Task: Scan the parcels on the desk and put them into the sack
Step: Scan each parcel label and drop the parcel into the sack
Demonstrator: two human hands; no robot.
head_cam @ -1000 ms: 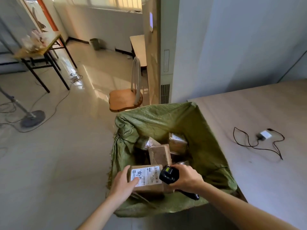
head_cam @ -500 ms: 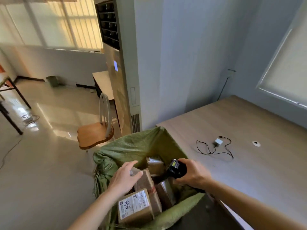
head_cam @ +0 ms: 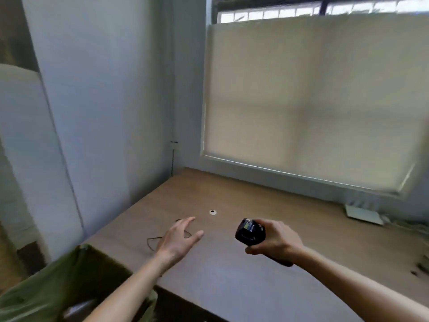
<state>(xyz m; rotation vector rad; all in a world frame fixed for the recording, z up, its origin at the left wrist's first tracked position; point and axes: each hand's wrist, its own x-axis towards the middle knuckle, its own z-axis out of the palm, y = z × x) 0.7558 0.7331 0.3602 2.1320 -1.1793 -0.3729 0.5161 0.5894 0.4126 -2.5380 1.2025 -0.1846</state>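
My right hand grips a black handheld scanner above the middle of the wooden desk. My left hand hovers over the desk's left part, fingers spread, holding nothing. The green sack shows at the bottom left, against the desk's left edge; a pale shape inside it is blurred. No parcel is visible on the desk in this view.
A thin black cable lies on the desk under my left hand. A small white grommet sits further back. A flat white device rests by the window blind at the far right. Walls close off the left and back.
My view has swung up and right, from the sack to the desk. The left hand released the labelled parcel into the sack and moved over the desk, empty. The right hand kept the scanner.
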